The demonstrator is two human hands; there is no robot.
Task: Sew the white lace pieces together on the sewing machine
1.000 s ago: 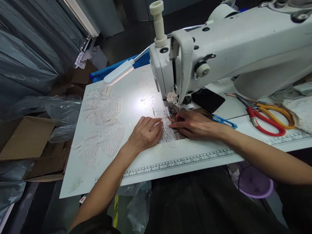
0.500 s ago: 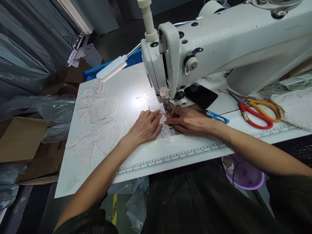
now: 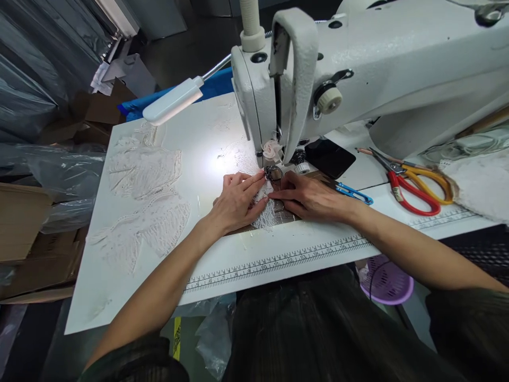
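White lace fabric [image 3: 263, 215] lies under the needle area of the white sewing machine [image 3: 258, 95]. My left hand [image 3: 238, 201] rests on the lace from the left, fingers stretched out, fingertips close to the presser foot. On the right side, my right hand [image 3: 306, 196] has its thumb and index finger pinched at the edge of the lace, beside the metal plate. A small fabric rose [image 3: 272, 150] is fixed to the machine head just above the needle. More lace pieces [image 3: 147, 172] lie flat on the left of the table.
Blue thread snips [image 3: 353, 193], red-handled scissors [image 3: 415, 195] and a black phone [image 3: 330, 157] lie right of the hands. A printed ruler [image 3: 278, 261] follows the table's front edge. A lamp [image 3: 173, 101] hangs at the back left; cardboard boxes [image 3: 24, 223] stand left, a purple basket [image 3: 387, 281] below.
The view has shifted closer to the machine. The lace has moved forward under the presser foot, with less of it showing in front of my hands. My left hand's fingertips are nearer the foot.
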